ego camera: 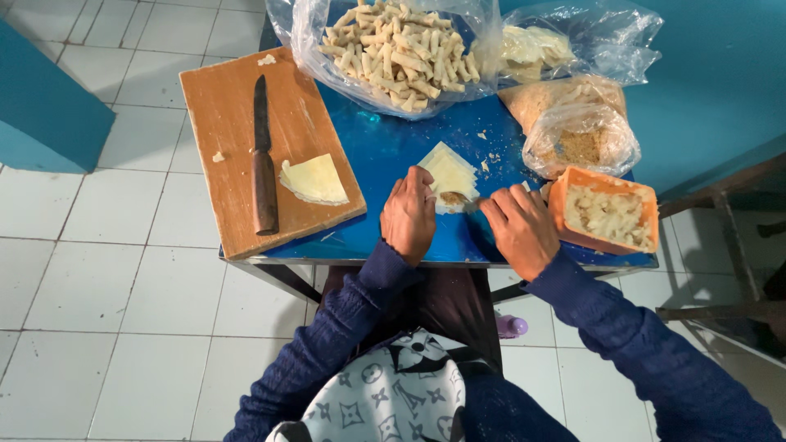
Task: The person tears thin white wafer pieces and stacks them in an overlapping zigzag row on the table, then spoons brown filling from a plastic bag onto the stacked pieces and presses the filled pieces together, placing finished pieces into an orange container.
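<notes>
A pale yellow pastry sheet [449, 173] lies on the blue table [385, 151], with a dab of brown filling [452, 198] at its near corner. My left hand [408, 216] rests at the sheet's left edge, fingers curled onto the wrapper beside the filling. My right hand [519, 229] lies just right of the sheet, its fingertips touching the near right edge. Both hands pinch the wrapper around the filling. An orange tub [605, 214] of pale filling sits right of my right hand.
A wooden cutting board [237, 123] at the table's left carries a dark-handled knife [263, 160] and a stack of cut wrappers [314, 180]. A clear bag of several rolled pastries [397, 49] stands at the back, with bags of crumbs [577, 135] and wrappers [532, 45] beside it.
</notes>
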Motion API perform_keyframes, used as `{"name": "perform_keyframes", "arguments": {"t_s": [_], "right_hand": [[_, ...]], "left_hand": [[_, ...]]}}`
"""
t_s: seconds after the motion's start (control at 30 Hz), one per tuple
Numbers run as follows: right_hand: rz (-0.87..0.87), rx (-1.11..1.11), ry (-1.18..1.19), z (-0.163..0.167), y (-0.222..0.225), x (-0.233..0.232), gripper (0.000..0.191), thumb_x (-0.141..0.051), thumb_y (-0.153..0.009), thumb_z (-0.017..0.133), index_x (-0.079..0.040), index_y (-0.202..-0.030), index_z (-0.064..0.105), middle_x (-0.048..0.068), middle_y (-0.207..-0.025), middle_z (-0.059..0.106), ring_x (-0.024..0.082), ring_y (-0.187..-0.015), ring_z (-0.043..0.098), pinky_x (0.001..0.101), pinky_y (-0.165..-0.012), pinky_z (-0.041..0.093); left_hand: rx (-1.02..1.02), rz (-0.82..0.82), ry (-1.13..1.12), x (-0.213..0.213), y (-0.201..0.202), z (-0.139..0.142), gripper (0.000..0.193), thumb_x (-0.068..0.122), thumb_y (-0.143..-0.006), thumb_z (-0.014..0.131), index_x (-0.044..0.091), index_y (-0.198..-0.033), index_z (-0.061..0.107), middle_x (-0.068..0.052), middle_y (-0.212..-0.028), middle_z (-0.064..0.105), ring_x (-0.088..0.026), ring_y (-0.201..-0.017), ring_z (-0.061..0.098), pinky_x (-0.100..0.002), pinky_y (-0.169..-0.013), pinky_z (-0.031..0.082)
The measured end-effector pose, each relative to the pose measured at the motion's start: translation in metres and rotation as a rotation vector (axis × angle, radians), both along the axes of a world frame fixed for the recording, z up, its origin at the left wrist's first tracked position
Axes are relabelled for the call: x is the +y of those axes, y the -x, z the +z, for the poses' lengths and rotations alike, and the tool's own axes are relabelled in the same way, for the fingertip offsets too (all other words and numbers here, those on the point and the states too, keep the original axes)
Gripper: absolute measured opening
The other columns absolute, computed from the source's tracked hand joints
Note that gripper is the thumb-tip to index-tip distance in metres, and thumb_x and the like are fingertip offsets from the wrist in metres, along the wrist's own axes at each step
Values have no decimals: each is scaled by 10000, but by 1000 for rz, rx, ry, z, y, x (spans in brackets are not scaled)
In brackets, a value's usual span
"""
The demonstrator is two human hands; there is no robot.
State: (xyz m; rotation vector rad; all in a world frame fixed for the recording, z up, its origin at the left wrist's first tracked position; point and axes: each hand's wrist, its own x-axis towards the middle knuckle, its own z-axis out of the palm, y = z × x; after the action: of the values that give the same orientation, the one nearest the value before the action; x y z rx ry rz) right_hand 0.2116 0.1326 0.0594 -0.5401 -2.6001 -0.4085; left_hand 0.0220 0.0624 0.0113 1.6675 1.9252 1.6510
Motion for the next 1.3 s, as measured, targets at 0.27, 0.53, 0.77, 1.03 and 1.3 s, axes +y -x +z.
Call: {"name": "perform_keyframes", "arguments": {"t_s": [0.27, 0.53, 0.77, 1.03, 1.3], "right_hand": [[-74, 41, -55, 8, -29, 5, 174, -65, -911, 673, -87, -1076, 726, 44, -946, 600, 256, -926, 559, 406, -808, 438], [-563, -43, -303, 40, -58, 72, 122, -187, -1054, 688, -93, -986, 725, 60, -990, 619, 242, -1031, 546, 398, -928, 394], [-240, 143, 201, -20, -3, 10, 163, -148, -851, 760, -113, -1008, 729, 85, -976, 631, 341, -984, 571, 466, -845, 445], [-227, 309, 415, -31, 16, 4, 154, -107, -883, 749, -42, -928, 616, 115, -927, 662, 369, -939, 611, 486, -824, 442], [-90, 410, 482, -35, 21, -2, 196, -67, -916, 714, -54, -1101, 649, 86, -1045, 711, 316, -981, 647, 439, -830, 435]], "left_hand": [[-136, -94, -73, 4, -1, -1, 356, -108, -861, 630, 33, -1167, 513, -115, -863, 624, -298, -758, 675, -373, -683, 535], [-87, -167, -47, 12, -1, -6, 383, -77, -841, 680, 30, -1185, 547, -116, -855, 632, -310, -819, 668, -404, -706, 537], [-96, -260, 20, 9, 5, -13, 444, -7, -816, 763, 22, -1196, 535, -140, -992, 648, -306, -867, 670, -394, -778, 554], [0, -314, 83, 6, 9, -10, 422, -7, -788, 762, 13, -1167, 576, -154, -1111, 613, -350, -1020, 635, -435, -844, 531], [79, -318, 79, 7, 12, -11, 372, 8, -779, 776, -7, -1111, 609, -168, -1093, 588, -379, -1067, 586, -446, -891, 498]]}}
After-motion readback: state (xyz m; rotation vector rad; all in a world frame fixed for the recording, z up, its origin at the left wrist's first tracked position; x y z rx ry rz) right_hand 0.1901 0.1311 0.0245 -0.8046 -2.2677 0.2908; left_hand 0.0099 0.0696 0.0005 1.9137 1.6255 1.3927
